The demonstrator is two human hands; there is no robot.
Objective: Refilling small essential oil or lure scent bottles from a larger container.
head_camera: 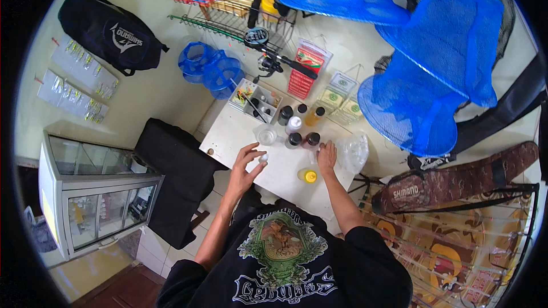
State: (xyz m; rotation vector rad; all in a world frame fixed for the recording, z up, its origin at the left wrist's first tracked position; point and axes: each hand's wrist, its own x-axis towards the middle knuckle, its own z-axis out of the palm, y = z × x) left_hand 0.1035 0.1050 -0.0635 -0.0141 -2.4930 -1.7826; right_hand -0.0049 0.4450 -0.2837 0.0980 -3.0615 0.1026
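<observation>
Between the thumb and fingers of my left hand [245, 171] is a small white object [264, 158], perhaps a little vial or cap. My right hand [327, 159] reaches over the white table [274, 184], beside a reddish-brown bottle with a black cap [311, 139]; its fingertips are too small to show whether they grip anything. Left of that stands a dark bottle [293, 140]. Behind are a white-capped bottle [293, 125], an amber bottle [315, 117] and more black-capped ones. A clear plastic cup [267, 136] stands beyond my left fingers. A yellow-capped bottle [309, 176] is nearer me.
A divided box [262, 99] with small items sits at the table's back left. Right of my right hand lies a clear plastic bag [356, 153]. Fishing reels [269, 65] and blue mesh nets [436, 51] hang by the wall. A glass display case [102, 192] stands left.
</observation>
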